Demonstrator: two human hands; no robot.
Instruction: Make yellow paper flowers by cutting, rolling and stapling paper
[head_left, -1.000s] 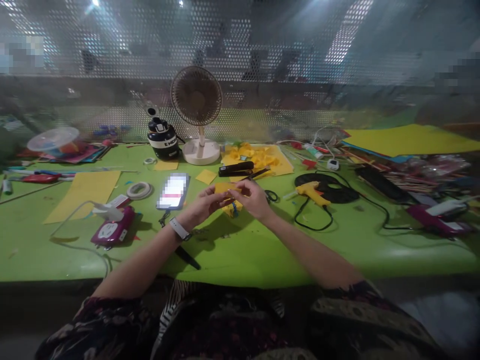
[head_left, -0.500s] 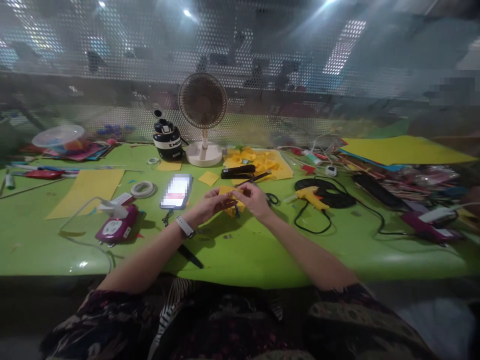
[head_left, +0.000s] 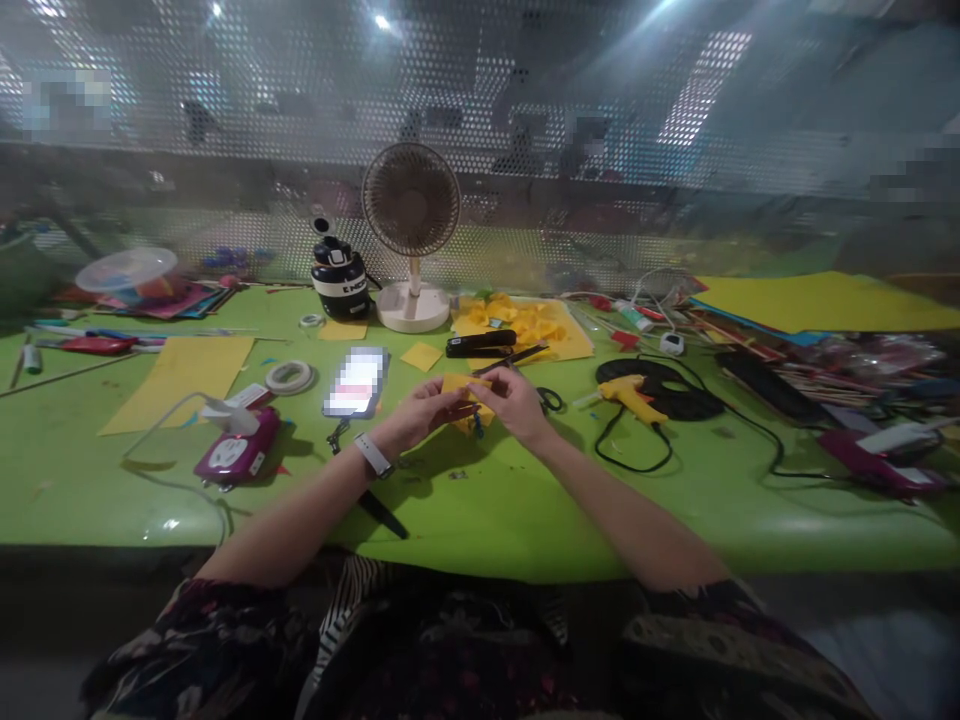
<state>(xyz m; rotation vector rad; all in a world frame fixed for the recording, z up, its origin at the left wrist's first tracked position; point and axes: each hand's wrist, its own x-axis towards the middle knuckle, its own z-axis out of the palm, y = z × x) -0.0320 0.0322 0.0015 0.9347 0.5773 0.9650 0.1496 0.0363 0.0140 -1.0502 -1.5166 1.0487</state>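
Between my two hands, a little above the table's middle, is a small piece of yellow paper [head_left: 457, 382]. My left hand [head_left: 426, 412] is closed on its left side, fingers pinched together. My right hand [head_left: 516, 404] pinches the paper from the right. More yellow paper and something small and blue [head_left: 478, 426] show just below the fingers; I cannot make out what the blue thing is. Beyond the hands lie a black stapler [head_left: 481, 344] and scissors [head_left: 551, 400], partly hidden by my right hand. A yellow paper square [head_left: 421, 356] rests left of the stapler.
A lit phone [head_left: 356, 382], tape roll [head_left: 289, 377] and purple power strip [head_left: 238, 447] lie left. Right is a yellow glue gun [head_left: 634, 397] with its cable. A fan [head_left: 412, 308], a bottle [head_left: 340, 285] and cut yellow pieces [head_left: 525, 322] stand or lie behind.
The whole view has shifted slightly. Both hands stay at the same spot on the yellow paper, with only small finger movement.
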